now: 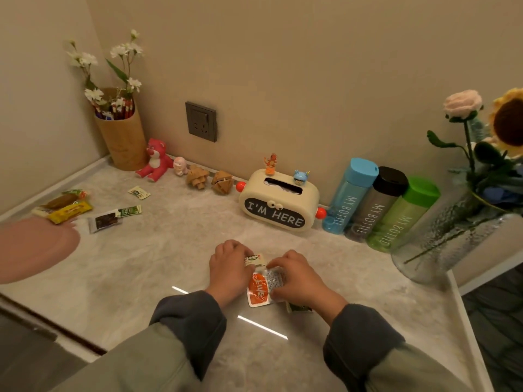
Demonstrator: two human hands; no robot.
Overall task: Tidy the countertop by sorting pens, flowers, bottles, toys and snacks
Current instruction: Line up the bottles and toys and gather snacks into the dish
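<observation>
Head view: near the front middle of the counter (158,258), an orange snack packet (258,291) is pinched at its clear end by the curled fingers of the right hand (297,278), while a small green-labelled sachet (254,260) just behind it is gripped by the curled fingers of the left hand (229,267). A dark green packet (300,307) is partly hidden under the right wrist. More snacks (66,207) are scattered at the far left. Three bottles (376,205) are stood side by side against the wall (311,80), just right of a cream tissue box (278,205), and toys (155,162) are lined up left of it
</observation>
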